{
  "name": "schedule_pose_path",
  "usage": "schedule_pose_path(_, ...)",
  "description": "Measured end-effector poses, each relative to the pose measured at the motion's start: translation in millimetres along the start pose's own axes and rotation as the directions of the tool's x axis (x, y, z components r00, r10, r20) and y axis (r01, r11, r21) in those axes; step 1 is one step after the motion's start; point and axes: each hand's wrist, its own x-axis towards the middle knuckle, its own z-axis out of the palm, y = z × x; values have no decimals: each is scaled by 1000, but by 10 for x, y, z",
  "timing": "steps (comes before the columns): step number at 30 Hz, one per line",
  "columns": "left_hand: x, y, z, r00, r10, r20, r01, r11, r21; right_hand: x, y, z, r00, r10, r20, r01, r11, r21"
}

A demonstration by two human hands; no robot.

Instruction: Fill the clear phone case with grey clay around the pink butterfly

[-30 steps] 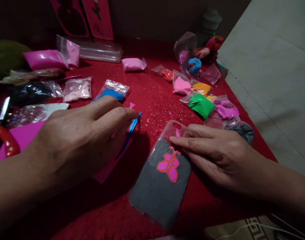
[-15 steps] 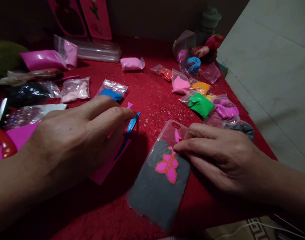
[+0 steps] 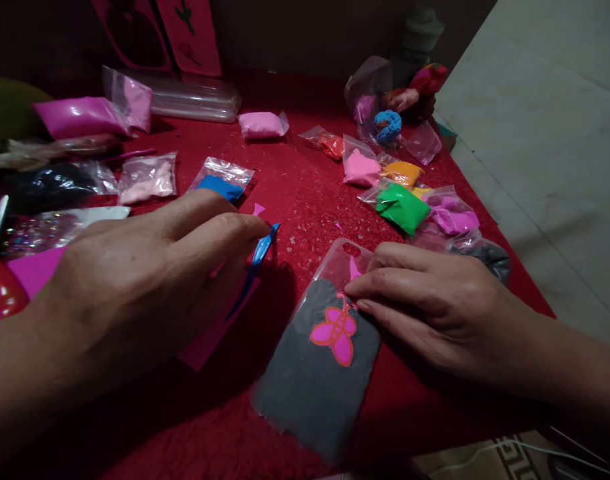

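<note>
- Right hand (image 3: 435, 310): since a second ago the fingertips have crept down off the bare upper end of the clear phone case (image 3: 329, 320) to the top of the pink butterfly (image 3: 336, 331). The forefinger tip now lies at the antennae; earlier it sat a little higher, beside the small pink scrap (image 3: 353, 268).
- Grip there: fingers extended and laid flat together, pressing rather than pinching. Whether thumb and forefinger nip anything between them I cannot tell (the fingers hide the thumb).
- Left hand (image 3: 135, 280): hardly moved across the three looks. Thumb and forefinger are pinched on a blue modelling tool (image 3: 259, 252), its tip poking out toward the case but not touching it.
- The case lies flat on the red cloth (image 3: 305, 193) between the two hands, its lower part filled with grey clay (image 3: 315, 380), the butterfly on top.
- My reading: work has shifted from the scrap to settling the butterfly's head end, with the tool held ready.
- Hard to make out: most of the tool's handle lies under the left fingers; the pink sheet (image 3: 29, 277) beneath that hand is largely covered.
- Red scissor handles (image 3: 2, 293) are cut off at the left edge.
- Bags of coloured clay, the green one (image 3: 402, 208) plainest, sit well beyond; the back of the table is too dark to read.
</note>
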Motion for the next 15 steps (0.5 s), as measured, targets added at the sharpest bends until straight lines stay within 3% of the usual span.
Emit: schedule_pose_path(15,-7,-1,12,999,-35,-14,34,998,-50,6,31,37,999,-9,33,8,1000,27)
